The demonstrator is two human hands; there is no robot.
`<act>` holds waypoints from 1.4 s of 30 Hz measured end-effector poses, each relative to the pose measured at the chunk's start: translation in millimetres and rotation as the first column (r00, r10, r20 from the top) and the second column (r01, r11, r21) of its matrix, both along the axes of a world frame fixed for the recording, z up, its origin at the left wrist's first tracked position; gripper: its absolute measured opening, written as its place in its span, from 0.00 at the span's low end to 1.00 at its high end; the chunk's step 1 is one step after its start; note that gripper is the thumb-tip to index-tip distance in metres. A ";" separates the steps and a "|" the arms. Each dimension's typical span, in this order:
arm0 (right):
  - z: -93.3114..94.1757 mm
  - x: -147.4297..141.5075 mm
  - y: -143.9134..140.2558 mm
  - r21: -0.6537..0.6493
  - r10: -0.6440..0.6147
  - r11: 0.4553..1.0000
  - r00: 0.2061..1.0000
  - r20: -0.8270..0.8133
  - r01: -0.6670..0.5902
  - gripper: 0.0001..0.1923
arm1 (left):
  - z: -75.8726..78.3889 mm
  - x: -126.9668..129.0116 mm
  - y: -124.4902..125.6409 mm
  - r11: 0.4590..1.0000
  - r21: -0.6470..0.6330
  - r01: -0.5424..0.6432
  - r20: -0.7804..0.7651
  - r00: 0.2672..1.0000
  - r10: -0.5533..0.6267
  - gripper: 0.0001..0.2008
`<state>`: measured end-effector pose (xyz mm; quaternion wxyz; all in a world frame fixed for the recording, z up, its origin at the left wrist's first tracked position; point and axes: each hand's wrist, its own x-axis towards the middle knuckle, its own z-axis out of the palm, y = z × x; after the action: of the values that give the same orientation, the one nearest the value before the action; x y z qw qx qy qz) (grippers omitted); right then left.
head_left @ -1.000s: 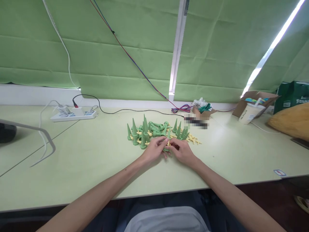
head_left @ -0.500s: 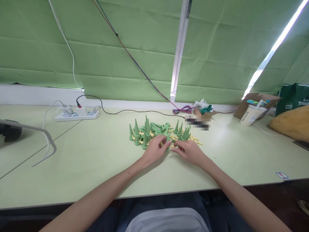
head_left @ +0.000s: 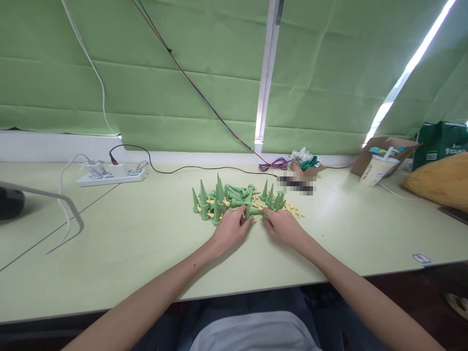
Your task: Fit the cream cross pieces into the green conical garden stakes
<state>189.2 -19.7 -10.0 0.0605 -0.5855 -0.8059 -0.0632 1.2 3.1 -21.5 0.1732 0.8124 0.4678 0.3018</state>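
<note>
Left hand: the left hand [head_left: 229, 229] rests on the pale green bench [head_left: 146, 243], fingers [head_left: 242, 214] curled against a green plastic cone-shaped spike [head_left: 248, 210] at the near edge of the pile; whether they clamp it cannot be told.
Right hand: the right hand [head_left: 283, 228] lies just beside, fingers together, touching a lying green plastic tube piece [head_left: 260, 211].
Pile: upright green plastic cones [head_left: 208, 202] and small yellow plastic cross-shaped clips [head_left: 292, 210] crowd mid-bench.
Backdrop: white power strip [head_left: 111, 174], paper cup [head_left: 376, 170], green window blinds [head_left: 175, 78].
</note>
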 end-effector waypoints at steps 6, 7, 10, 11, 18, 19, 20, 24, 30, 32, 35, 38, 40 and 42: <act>0.2 6.0 -0.8 -0.007 -0.007 1.000 1.000 0.017 0.007 0.10 | -1.1 -2.5 0.5 0.999 -0.029 0.018 0.029 0.999 -0.017 0.09; -0.3 8.1 -1.3 -0.007 -0.009 1.000 1.000 0.016 0.010 0.11 | -1.1 -2.6 0.1 0.999 -0.043 0.020 0.041 0.999 -0.018 0.09; -2.3 11.2 -2.2 -0.016 -0.011 1.000 1.000 -0.007 0.011 0.11 | -0.7 -3.0 -0.9 0.997 -0.079 0.023 0.080 0.997 -0.017 0.13; -3.2 10.9 -2.2 -0.020 -0.012 1.000 1.000 -0.017 0.012 0.10 | -0.7 -3.1 -0.9 0.996 -0.086 0.029 0.088 0.996 -0.021 0.15; -6.9 -0.5 2.7 -0.006 0.005 1.000 0.995 -0.102 -0.005 0.14 | -2.0 -6.8 -0.3 0.997 -0.072 0.040 0.039 0.999 -0.037 0.20; -6.6 -1.7 3.7 -0.005 0.021 1.000 0.994 -0.110 -0.022 0.15 | -1.8 -7.7 -0.6 0.998 -0.056 0.038 0.036 0.999 -0.036 0.21; -6.4 -2.7 4.7 -0.005 0.038 0.999 0.992 -0.118 -0.039 0.15 | -1.5 -8.6 -1.0 0.999 -0.039 0.038 0.038 0.999 -0.037 0.22; -6.8 -4.6 7.4 -0.014 0.085 0.996 0.984 -0.154 -0.088 0.14 | -2.3 -12.3 -1.3 0.999 0.002 0.044 0.011 0.999 -0.044 0.26; -10.9 -6.1 7.9 0.003 0.107 0.994 0.970 -0.220 -0.109 0.10 | -10.5 -15.8 2.9 0.999 0.017 0.030 -0.140 0.990 -0.027 0.25; -11.8 -6.7 7.2 0.013 0.119 0.993 0.959 -0.257 -0.120 0.09 | -13.0 -16.7 3.6 0.999 0.040 0.032 -0.171 0.985 -0.025 0.24; -13.5 -7.2 5.8 0.030 0.131 0.991 0.941 -0.312 -0.128 0.08 | -15.3 -17.5 4.1 0.997 0.059 0.041 -0.198 0.980 -0.029 0.24; -16.4 -7.5 5.1 0.048 0.141 0.990 0.926 -0.349 -0.133 0.08 | -14.9 -16.3 4.6 0.997 0.067 0.034 -0.189 0.982 -0.021 0.22; -18.7 -7.8 5.2 0.056 0.145 0.989 0.919 -0.366 -0.134 0.08 | -12.7 -14.1 4.6 0.997 0.078 0.025 -0.162 0.987 -0.012 0.20; -20.8 -8.2 5.5 0.063 0.151 0.989 0.912 -0.381 -0.137 0.08 | -8.9 -11.1 3.7 0.994 0.107 0.013 -0.125 0.992 0.001 0.18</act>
<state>181.0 -14.3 -30.7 0.2318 -0.5243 -0.8182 0.0434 -9.9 6.8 -30.4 0.1002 0.8394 0.4583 0.2745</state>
